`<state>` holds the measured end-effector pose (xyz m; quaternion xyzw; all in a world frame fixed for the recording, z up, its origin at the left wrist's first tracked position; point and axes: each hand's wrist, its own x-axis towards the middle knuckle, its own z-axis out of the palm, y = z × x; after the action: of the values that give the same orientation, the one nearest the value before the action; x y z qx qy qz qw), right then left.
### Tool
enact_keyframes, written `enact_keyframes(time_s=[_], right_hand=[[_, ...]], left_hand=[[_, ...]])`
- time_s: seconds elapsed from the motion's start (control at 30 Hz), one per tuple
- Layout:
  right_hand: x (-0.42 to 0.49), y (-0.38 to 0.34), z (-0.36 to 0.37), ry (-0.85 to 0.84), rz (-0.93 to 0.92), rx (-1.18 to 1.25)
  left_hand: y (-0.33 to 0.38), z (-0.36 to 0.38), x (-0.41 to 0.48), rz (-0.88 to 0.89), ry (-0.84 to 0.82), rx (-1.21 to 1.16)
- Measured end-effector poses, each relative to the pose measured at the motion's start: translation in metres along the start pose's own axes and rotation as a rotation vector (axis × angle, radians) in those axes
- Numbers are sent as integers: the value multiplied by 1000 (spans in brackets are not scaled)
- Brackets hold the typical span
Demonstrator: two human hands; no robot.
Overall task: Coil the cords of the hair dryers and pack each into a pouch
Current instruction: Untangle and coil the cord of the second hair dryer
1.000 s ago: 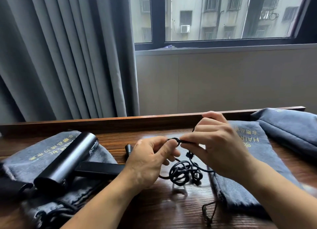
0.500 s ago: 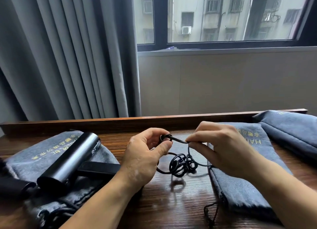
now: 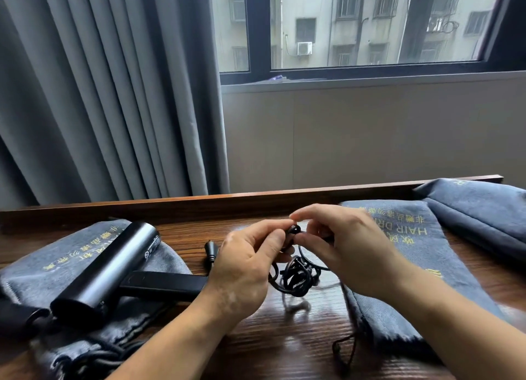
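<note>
1. The hair dryer (image 3: 105, 268) lies on a grey pouch (image 3: 57, 263) at the left of the table (image 3: 284, 351). Every other place here is given from it.
2. Just right of the hair dryer's handle, a thin black cord (image 3: 296, 278) hangs in a tangled bunch close over the wood, held up between both hands.
3. The left hand (image 3: 244, 268) pinches a small loop at the top of the bunch between thumb and forefinger. Its other fingers (image 3: 284, 250) are curled loosely underneath.
4. The right hand (image 3: 350, 251), further right of the hair dryer, pinches the same loop from the other side, thumb below and forefinger arched above (how many strands it has is hidden).
5. The step in hand looks like freeing a knot before coiling. It is best done by easing the loop wider and feeding the slack back through (a hard pull would likely set the knot).
6. A second pouch (image 3: 410, 251) lies under the right wrist. A third pouch (image 3: 481, 209), furthest right of the hair dryer, looks filled, though its contents cannot be seen.
</note>
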<state>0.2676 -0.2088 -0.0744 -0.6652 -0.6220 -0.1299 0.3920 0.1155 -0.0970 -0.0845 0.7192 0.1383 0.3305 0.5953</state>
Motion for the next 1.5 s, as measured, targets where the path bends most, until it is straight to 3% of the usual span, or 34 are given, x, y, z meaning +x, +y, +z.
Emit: enact_keyframes(time_s=[0.2, 0.33, 0.5, 0.6, 0.67, 0.9, 1.2, 1.33, 1.5], right_hand=[[-2, -3, -2, -14, 12, 30], [-2, -6, -3, -143, -3, -1], [4, -9, -7, -210, 11, 59], [3, -7, -9, -219, -8, 46], [3, -6, -14, -213, -7, 48], [1, -5, -12, -223, 39, 111], [0, 0, -3, -234, 177, 255], [-2, -5, 0, -228, 134, 94], [-4, -11, 5, -418, 14, -121]], left_hand=[[-1, -8, 3, -105, -55, 58], [0, -12, 5, -196, -67, 77], [1, -7, 5, -86, 166, 109], [1, -8, 11, -125, 372, -51], [3, -11, 11, -126, 406, -57], [5, -10, 0, 120, 238, 146], [5, -5, -4, 93, 54, 209], [2, -6, -1, 25, 83, 342], [4, -11, 2, -123, -169, 453]])
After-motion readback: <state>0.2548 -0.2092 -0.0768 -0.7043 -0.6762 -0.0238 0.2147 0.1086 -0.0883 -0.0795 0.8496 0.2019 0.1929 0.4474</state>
